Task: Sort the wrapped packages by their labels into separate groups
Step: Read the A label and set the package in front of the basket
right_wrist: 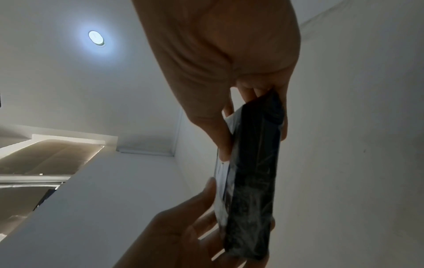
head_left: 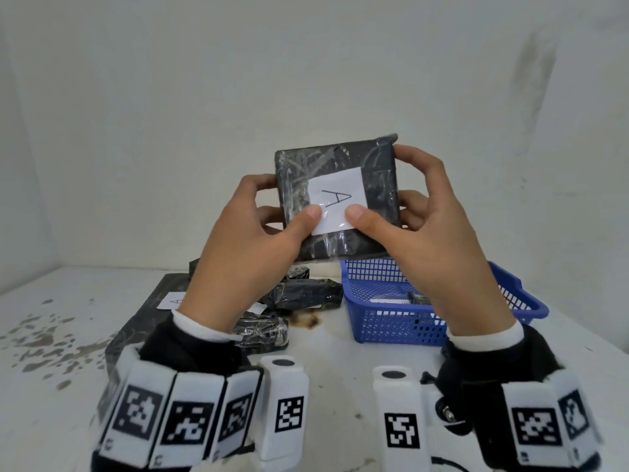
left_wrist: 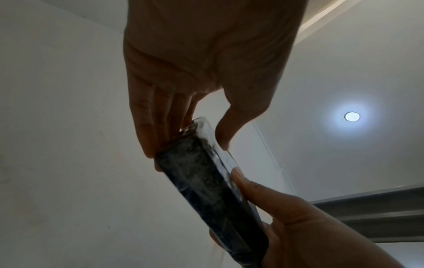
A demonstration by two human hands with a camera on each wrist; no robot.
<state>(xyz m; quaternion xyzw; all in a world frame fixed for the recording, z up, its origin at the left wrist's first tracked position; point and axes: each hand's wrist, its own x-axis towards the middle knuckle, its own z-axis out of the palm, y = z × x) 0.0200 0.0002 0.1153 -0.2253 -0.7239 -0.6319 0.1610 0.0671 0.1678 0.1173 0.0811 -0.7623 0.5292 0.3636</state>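
I hold up a flat black plastic-wrapped package [head_left: 340, 161] with a white label [head_left: 337, 199] reading "A", facing me above the table. My left hand [head_left: 290, 196] grips its left edge, thumb on the label's lower corner. My right hand [head_left: 377, 182] grips the right edge, thumb also on the label. The left wrist view shows the package [left_wrist: 201, 181] edge-on between thumb and fingers of my left hand [left_wrist: 201, 130]. In the right wrist view my right hand [right_wrist: 254, 127] pinches the package [right_wrist: 252, 172].
A large flat black package [head_left: 143, 321] with a white label lies at the left of the white table [head_left: 340, 345]. Several small black packages [head_left: 306, 294] lie beside it. A blue mesh basket [head_left: 384, 321] at the right holds a labelled package [head_left: 418, 298]. A wall stands close behind.
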